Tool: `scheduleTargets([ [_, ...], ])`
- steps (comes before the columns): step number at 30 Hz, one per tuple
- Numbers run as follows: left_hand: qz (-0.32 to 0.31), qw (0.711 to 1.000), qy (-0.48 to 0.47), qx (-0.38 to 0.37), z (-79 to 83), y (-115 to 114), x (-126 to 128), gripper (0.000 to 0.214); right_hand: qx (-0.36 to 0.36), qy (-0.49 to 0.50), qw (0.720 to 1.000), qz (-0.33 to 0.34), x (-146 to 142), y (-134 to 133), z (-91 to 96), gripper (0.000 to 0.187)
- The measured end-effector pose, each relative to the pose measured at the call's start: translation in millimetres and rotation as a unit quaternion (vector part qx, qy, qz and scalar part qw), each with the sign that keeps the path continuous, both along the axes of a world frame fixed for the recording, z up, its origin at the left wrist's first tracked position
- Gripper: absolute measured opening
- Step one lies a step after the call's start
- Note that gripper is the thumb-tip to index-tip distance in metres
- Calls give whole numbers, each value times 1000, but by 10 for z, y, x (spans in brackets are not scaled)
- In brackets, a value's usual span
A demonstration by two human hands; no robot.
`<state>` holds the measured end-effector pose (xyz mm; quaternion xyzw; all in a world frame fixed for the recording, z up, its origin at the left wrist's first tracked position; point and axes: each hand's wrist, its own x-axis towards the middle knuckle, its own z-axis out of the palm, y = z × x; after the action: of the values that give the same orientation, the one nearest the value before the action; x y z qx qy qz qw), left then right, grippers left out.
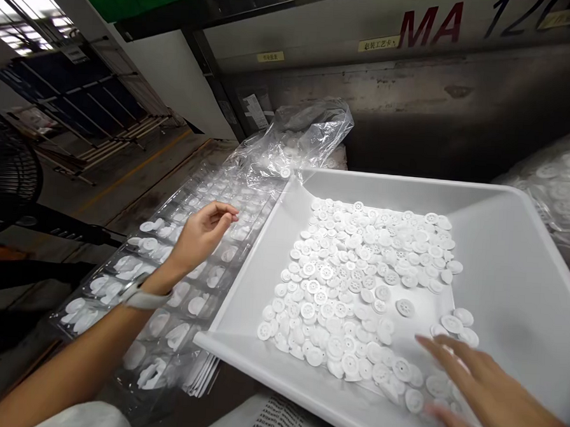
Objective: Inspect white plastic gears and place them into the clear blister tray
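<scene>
Hundreds of small white plastic discs (338, 286) lie in a rough layer across the floor of a white plastic tray (515, 276), with a few strays toward its lower right corner. My right hand (490, 396) is spread, its fingers (449, 359) fanned at the edge of the pile; from this view I cannot tell whether they touch the discs. My left hand (200, 238) hangs loosely curled above a clear blister tray (237, 268) beside the white tray, pinching nothing I can see. White parts sit in that blister tray's cells. On discs this thin, I'd judge light fingertip contact best: a pinch at one rim should lift a single piece without sliding its neighbours. A crumpled clear plastic bag (293, 137) lies behind.
</scene>
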<state>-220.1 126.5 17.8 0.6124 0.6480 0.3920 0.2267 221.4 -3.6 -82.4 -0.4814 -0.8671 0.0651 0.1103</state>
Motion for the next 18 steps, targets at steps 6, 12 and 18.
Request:
scheduleTargets([
  [6,-119,991,52,28,451,-955,280,16,-31,-71,993,-89,-128,1222,26,74],
  [12,-227,971,-70,-40,142,-1523,591,30,-94,-57,993,-52,-418,870,-137,46],
  [18,-276,945,-170,-31,-113,-1458,936,30,-250,-56,966,24,-114,20,-148,36],
])
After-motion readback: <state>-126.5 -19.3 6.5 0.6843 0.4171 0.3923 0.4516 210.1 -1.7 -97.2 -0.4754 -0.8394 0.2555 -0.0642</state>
